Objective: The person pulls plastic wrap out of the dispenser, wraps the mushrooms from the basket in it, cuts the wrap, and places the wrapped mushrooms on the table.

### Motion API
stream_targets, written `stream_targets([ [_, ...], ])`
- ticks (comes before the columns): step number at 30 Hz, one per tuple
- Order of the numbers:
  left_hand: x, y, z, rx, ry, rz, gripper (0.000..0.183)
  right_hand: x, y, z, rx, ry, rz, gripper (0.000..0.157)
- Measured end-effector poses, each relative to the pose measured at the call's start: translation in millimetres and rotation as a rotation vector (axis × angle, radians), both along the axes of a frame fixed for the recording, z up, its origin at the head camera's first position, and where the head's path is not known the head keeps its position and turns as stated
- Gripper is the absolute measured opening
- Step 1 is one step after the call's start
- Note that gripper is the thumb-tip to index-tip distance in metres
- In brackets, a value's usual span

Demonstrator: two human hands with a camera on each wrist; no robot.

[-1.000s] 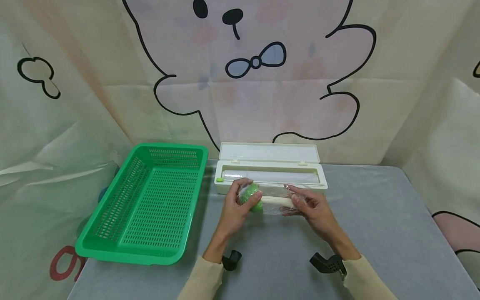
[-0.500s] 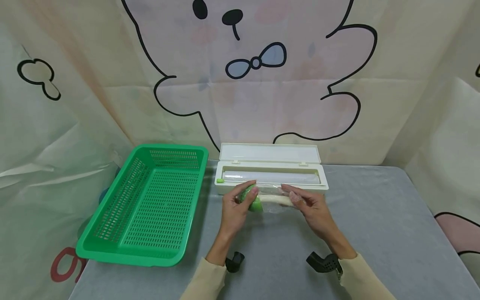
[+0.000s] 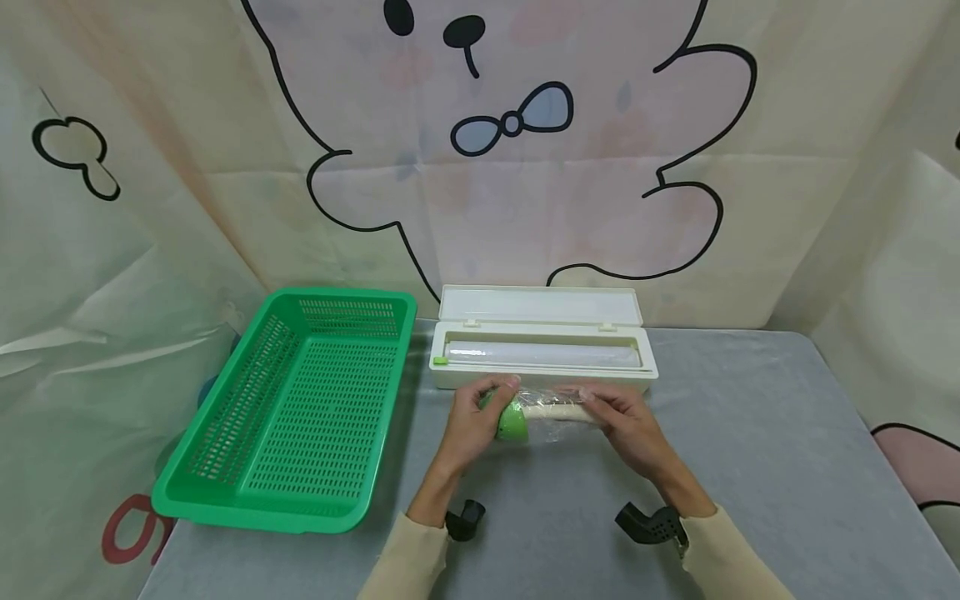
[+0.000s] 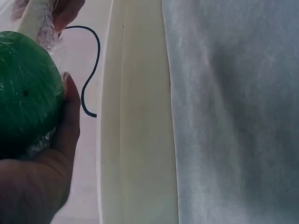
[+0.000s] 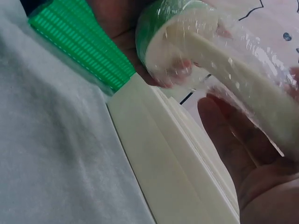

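Between my hands, in front of the white box, is a mushroom-shaped thing with a green domed head [image 3: 513,422] and a pale stem [image 3: 557,412]. Clear cling film [image 5: 254,51] wraps it, loose and crinkled along the stem. My left hand [image 3: 468,425] grips the green head, with fingers behind it and the thumb in front; the left wrist view shows film drawn over the dome [image 4: 28,88]. At the stem's far end, my right hand [image 3: 633,429] pinches the film and stem between thumb and fingers. In the right wrist view its fingers [image 5: 224,140] lie beneath the stem.
A white cling film dispenser [image 3: 453,380] stands at the back of the grey table [image 3: 750,450], its lid [image 3: 540,305] raised and a film roll [image 3: 540,354] inside. A green slotted basket [image 3: 360,492] sits on the left. A printed cloth [image 3: 510,200] hangs behind.
Both hands lifted the wrapped thing slightly, then lowered it a little. The right fingers have drawn in closer around the film at the stem's end. Basket and dispenser stay put.
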State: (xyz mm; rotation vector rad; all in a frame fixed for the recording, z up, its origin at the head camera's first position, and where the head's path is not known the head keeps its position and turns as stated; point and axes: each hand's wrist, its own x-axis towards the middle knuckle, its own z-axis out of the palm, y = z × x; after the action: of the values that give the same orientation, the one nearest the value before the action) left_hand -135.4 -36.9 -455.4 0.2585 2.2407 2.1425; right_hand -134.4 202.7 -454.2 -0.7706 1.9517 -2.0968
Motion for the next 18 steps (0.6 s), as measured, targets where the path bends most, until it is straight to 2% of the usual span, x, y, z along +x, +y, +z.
stream_targets([
  [2,-0.3,0.1,0.6,0.006,-0.064,0.006,0.038,0.9,0.3,0.1,0.054,0.031,-0.009,0.033],
  [7,-1.0,0.2,2.2,0.114,-0.255,-0.018,0.047,2.7,-2.7,-0.6,0.187,0.088,-0.075,0.038],
  [10,-0.8,-2.1,2.7,0.177,-0.325,-0.069,0.049,2.8,-6.1,-2.6,0.229,0.092,-0.135,0.024],
  [12,0.1,-3.9,3.1,0.174,-0.312,-0.112,0.046,2.2,-8.1,-3.8,0.239,0.078,-0.178,0.018],
  [15,1.0,-5.6,2.7,0.116,-0.222,-0.168,0.042,1.2,-9.8,-5.1,0.232,0.051,-0.221,0.02],
  [18,0.8,-5.0,1.6,0.068,-0.162,-0.162,0.037,0.9,-11.2,-5.3,0.228,0.05,-0.216,0.024],
])
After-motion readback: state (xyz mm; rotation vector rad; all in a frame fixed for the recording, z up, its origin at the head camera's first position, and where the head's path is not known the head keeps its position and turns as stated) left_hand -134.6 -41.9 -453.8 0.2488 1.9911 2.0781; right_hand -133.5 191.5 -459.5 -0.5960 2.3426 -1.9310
